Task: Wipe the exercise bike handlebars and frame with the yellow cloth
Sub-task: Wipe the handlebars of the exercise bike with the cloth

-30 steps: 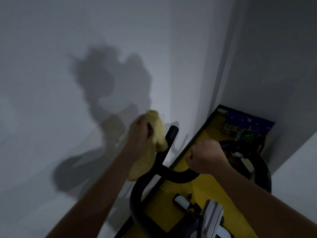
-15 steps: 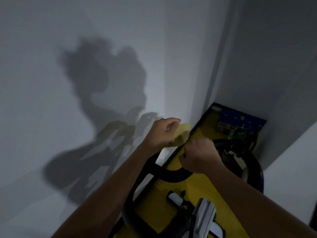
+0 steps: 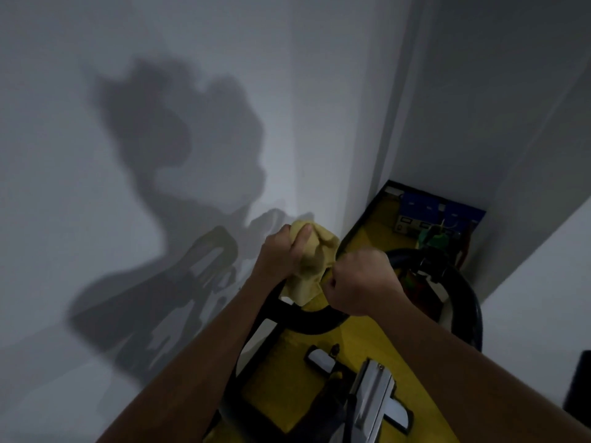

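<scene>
The black exercise bike handlebars (image 3: 307,322) curve below my hands, with the right loop (image 3: 463,292) running off to the right. My left hand (image 3: 281,254) is closed around the bunched yellow cloth (image 3: 315,260), held at the upright left bar end, which the cloth hides. My right hand (image 3: 361,281) is a fist right beside the cloth, over the centre bar; its fingers touch the cloth's lower edge and hide what they grip. The silver frame post (image 3: 371,398) shows below.
A white wall (image 3: 160,123) stands close on the left and meets another wall at a corner (image 3: 393,123). A yellow floor mat (image 3: 287,388) lies under the bike. Blue and green boxes (image 3: 441,215) sit in the far corner.
My left hand brought the cloth down from the raised bar end toward my right hand, then bunched it up higher in its grip. My right hand stayed on the centre bar.
</scene>
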`<state>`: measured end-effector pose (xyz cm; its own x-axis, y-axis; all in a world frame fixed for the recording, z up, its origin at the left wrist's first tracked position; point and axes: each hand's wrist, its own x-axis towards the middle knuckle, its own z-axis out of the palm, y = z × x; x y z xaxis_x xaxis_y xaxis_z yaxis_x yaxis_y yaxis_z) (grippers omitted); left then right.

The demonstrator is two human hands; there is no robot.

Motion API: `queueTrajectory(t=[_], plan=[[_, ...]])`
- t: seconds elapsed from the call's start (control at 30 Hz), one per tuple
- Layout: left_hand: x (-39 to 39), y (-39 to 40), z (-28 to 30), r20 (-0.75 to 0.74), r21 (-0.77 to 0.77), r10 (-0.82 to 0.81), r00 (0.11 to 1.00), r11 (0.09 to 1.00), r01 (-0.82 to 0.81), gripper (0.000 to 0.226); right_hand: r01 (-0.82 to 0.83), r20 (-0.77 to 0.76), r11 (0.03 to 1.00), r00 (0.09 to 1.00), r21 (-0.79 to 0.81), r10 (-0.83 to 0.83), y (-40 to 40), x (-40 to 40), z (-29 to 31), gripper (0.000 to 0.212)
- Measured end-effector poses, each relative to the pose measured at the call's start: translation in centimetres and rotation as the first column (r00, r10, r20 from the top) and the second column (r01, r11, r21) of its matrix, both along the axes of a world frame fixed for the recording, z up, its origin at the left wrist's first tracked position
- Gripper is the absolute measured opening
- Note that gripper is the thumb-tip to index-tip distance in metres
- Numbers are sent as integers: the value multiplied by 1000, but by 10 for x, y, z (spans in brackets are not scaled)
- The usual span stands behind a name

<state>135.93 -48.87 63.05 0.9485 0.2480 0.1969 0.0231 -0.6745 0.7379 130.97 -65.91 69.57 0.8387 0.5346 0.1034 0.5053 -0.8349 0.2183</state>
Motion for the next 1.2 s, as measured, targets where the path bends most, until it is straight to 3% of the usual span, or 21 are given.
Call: queueTrajectory(t=[0.23,0.43,0.5,0.53,0.57,0.63,0.7,0.77,0.83,0.93,1.03,1.13,1.2], plan=[[-23,13,-6,-166,86,-30,986,995,45,67,-8,5,999,1000,-34,9,0,2,-1,46],[-77,39,-23,-312,137,-57,948,985,105,65,-12,-7,999,1000,-42,12,1,5,-4,49],[-90,54,-28,-233,311,-58,971,942,131,47,-9,-15,999,1000,-38,9,1,5,-4,49],[-98,60,-27,-321,243,-128,938,946,212,39,-5,-19,999,1000,-36,4,1,5,-3,49],[-103,72,-35,-327,264,-186,927,924,278,39,0,-23,999,1000,-35,-1,0,5,-3,49],[-111,90,-46,-234,517,-200,951,803,296,38,2,-27,999,1000,-36,-3,0,5,-3,48],[-124,84,-26,-226,657,-198,954,692,299,37,2,-28,999,1000,-32,-3,0,5,-4,47],[-122,85,-2,-227,599,-113,967,767,230,30,-2,-23,1000,1000,-32,1,0,5,-4,47],[-117,85,13,-252,483,-228,941,812,326,17,0,-17,999,1000,-35,-1,0,4,-4,48],[-111,86,24,-254,408,-218,942,859,308,18,4,-10,999,1000,-36,-4,-1,4,-4,48],[-108,94,19,-313,488,-325,892,751,445,59,1,-4,999,1000,-33,-1,1,5,-5,47],[-110,108,3,-325,415,-384,864,763,495,43,-4,-2,1000,1000,-28,4,1,6,-5,46],[-119,107,-18,-251,428,-373,893,785,448,45,-4,-3,1000,1000,-30,4,0,6,-5,45]])
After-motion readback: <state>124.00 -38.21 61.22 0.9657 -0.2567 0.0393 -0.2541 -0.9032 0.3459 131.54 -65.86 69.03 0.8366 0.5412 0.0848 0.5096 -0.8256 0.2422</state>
